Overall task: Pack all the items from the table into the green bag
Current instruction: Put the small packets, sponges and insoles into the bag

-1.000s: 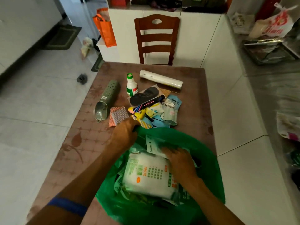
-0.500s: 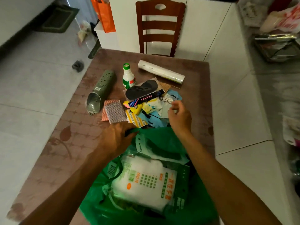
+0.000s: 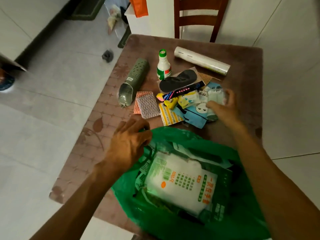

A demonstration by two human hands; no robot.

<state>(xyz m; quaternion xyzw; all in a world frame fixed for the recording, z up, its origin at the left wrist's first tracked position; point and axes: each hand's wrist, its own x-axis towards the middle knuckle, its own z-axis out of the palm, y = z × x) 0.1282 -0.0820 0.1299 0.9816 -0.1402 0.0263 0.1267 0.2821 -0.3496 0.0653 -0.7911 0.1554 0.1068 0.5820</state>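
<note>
The green bag (image 3: 242,215) lies open at the table's near edge, with a white printed packet (image 3: 180,184) and other packs inside. My left hand (image 3: 129,144) pinches the bag's rim at its far left corner. My right hand (image 3: 223,108) closes around a clear packet of white items (image 3: 215,96) at the right side of the pile. Still on the table are a grey perforated tube (image 3: 134,82), a white bottle with a green cap (image 3: 163,66), a white roll (image 3: 201,60), a black insole pack (image 3: 180,80), scouring pads (image 3: 147,104) and small colourful packets (image 3: 183,103).
The brown table (image 3: 107,129) stands against a white wall on the right. A wooden chair (image 3: 199,16) is at its far end. An orange bag (image 3: 138,6) hangs at the back left. A dark scrap (image 3: 107,55) lies on the tiled floor at left.
My right hand has left the inside of the bag, moved forward to the pile and closed on the clear packet. My left hand stays on the bag's rim.
</note>
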